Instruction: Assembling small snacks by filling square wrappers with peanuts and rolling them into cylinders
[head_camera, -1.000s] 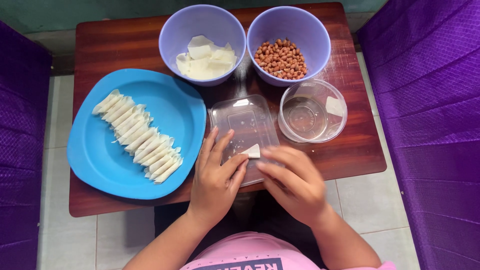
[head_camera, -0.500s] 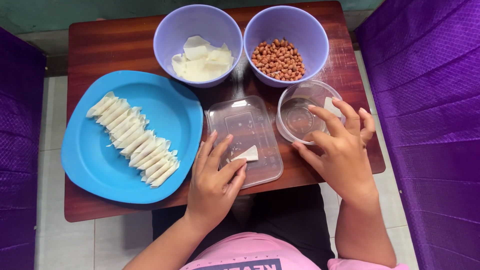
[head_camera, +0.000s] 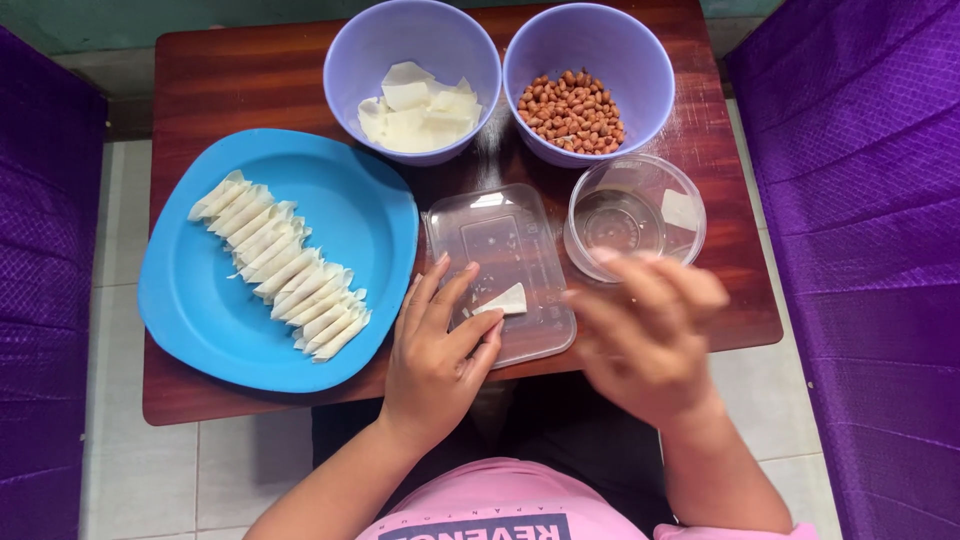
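Observation:
My left hand (head_camera: 438, 345) rests on a clear plastic lid (head_camera: 505, 265) and its fingertips press a small folded white wrapper (head_camera: 503, 300) against it. My right hand (head_camera: 645, 335) is blurred in motion just below a small clear round bowl of water (head_camera: 634, 218), fingers loosely apart and holding nothing that I can see. A blue plate (head_camera: 350, 215) at the left carries a row of several folded white rolls (head_camera: 280, 265). At the back stand a purple bowl of flat white wrappers (head_camera: 415, 105) and a purple bowl of brown peanuts (head_camera: 574, 110).
Everything sits on a small dark wooden table (head_camera: 230, 80). Purple padded seats flank it on the left (head_camera: 45, 250) and on the right (head_camera: 860, 200). Pale floor tiles (head_camera: 120, 230) show between table and seats.
My right hand went from the folded wrapper up to the water bowl, and has now drawn back down and left toward the lid. My left hand stayed on the wrapper.

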